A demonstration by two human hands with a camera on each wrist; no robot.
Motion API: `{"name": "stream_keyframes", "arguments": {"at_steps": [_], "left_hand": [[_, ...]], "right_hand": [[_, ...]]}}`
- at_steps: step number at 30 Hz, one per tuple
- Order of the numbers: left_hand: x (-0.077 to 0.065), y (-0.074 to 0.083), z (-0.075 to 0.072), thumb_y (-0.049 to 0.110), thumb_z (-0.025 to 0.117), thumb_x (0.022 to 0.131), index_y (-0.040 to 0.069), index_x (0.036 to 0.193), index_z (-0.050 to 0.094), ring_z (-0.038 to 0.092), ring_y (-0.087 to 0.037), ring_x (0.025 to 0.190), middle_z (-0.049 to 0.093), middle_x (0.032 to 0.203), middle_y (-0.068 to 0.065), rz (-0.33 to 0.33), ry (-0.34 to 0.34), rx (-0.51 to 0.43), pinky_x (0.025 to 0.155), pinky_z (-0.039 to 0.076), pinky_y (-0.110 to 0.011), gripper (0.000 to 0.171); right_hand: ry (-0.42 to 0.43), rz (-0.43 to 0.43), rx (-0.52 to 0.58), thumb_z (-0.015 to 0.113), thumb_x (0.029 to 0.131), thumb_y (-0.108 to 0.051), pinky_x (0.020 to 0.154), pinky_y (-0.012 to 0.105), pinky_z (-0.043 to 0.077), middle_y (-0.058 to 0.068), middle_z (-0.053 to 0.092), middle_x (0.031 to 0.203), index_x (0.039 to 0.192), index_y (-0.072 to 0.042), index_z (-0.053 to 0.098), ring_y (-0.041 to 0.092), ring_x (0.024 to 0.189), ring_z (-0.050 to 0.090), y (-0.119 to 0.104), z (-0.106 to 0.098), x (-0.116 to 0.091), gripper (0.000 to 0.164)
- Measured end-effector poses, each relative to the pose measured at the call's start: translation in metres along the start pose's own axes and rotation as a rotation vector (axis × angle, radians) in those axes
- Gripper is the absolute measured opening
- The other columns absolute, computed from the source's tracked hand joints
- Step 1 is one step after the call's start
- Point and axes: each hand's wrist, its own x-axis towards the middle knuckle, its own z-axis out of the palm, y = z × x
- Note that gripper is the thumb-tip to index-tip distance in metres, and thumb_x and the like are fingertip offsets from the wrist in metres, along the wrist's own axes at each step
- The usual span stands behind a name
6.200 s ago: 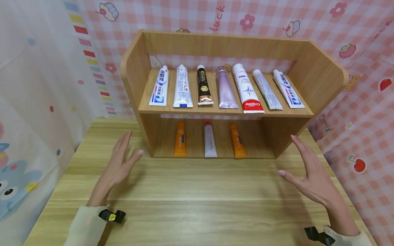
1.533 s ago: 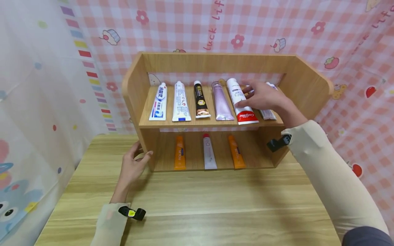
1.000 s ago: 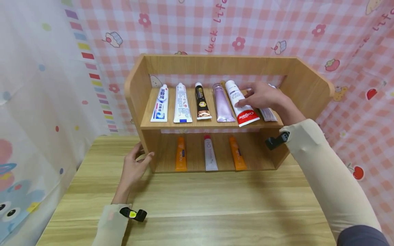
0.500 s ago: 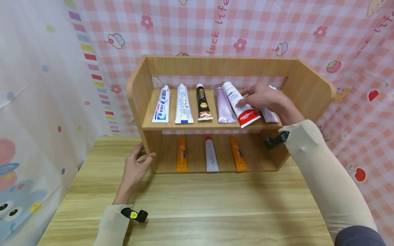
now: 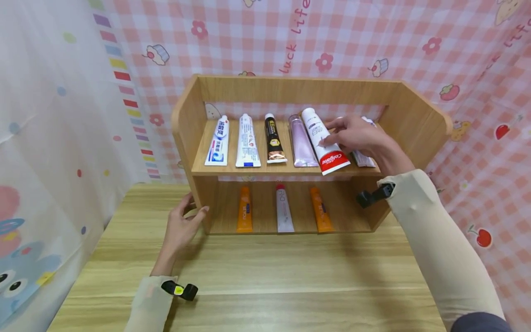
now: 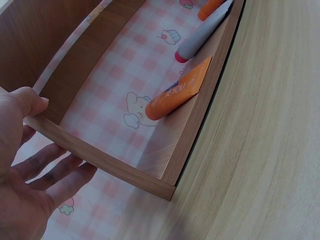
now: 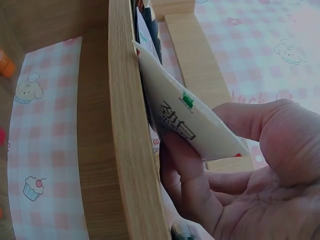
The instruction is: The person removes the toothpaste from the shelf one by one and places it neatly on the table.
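My right hand (image 5: 358, 136) pinches a white Colgate toothpaste tube (image 5: 319, 131) with a red end, on the upper level of a wooden shelf (image 5: 298, 90). The tube slants beside a purple tube (image 5: 303, 145), its red end jutting past the front edge. In the right wrist view, thumb and fingers hold the toothpaste tube (image 7: 180, 107) from either side, its flat end tilted up. My left hand (image 5: 182, 226) grips the shelf's left side panel (image 6: 100, 155), thumb inside and fingers outside. The right hand partly hides the tubes to its right.
Also on the upper level lie a black tube (image 5: 274, 140) and white tubes, including one at far left (image 5: 217, 143). Below are two orange tubes, one left (image 5: 245, 210) and one right (image 5: 321, 210), around a grey-white tube (image 5: 284, 210). The shelf stands on a wooden table (image 5: 269, 276).
Both hands were apart from the shelf at first; the left now grips its side panel and the right the Colgate tube. The tube has swung askew, its cap end leftward toward the purple tube.
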Motion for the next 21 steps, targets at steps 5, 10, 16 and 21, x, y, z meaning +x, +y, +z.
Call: {"name": "stream_keyframes", "arguments": {"at_steps": [5,10,16,21], "left_hand": [[0.0,-0.002,-0.002,0.02,0.067,0.099,0.012,0.153,0.046,0.058,-0.034,0.127,0.058,0.141,-0.017,0.008,0.006,-0.004,0.098,0.06,-0.037,0.059],[0.001,-0.003,-0.002,0.021,0.067,0.099,0.013,0.154,0.046,0.058,-0.034,0.127,0.058,0.141,-0.017,0.014,0.004,-0.004,0.097,0.06,-0.034,0.06],[0.002,-0.002,-0.002,0.02,0.067,0.099,0.012,0.154,0.046,0.058,-0.033,0.127,0.059,0.141,-0.018,0.021,0.0,-0.007,0.095,0.06,-0.029,0.059],[0.0,-0.002,-0.002,0.022,0.067,0.1,0.015,0.154,0.045,0.058,-0.034,0.129,0.058,0.142,-0.018,0.023,-0.008,-0.015,0.096,0.06,-0.029,0.06]], "right_hand": [[0.041,-0.018,0.023,0.071,0.096,-0.021,0.07,0.023,0.059,0.017,0.058,0.134,0.149,-0.004,0.05,0.017,0.091,0.061,0.003,0.003,-0.005,0.06],[0.093,-0.019,0.026,0.073,0.095,-0.027,0.069,0.022,0.056,0.012,0.057,0.122,0.146,-0.007,0.052,0.016,0.091,0.058,0.005,0.003,-0.011,0.058],[0.106,0.012,0.075,0.071,0.096,-0.03,0.075,0.023,0.055,0.014,0.053,0.135,0.153,-0.009,0.043,0.022,0.106,0.055,0.006,0.002,-0.018,0.067],[0.124,0.03,0.102,0.071,0.096,-0.033,0.078,0.021,0.056,0.015,0.05,0.143,0.158,-0.01,0.036,0.026,0.115,0.053,0.008,0.002,-0.025,0.074]]}}
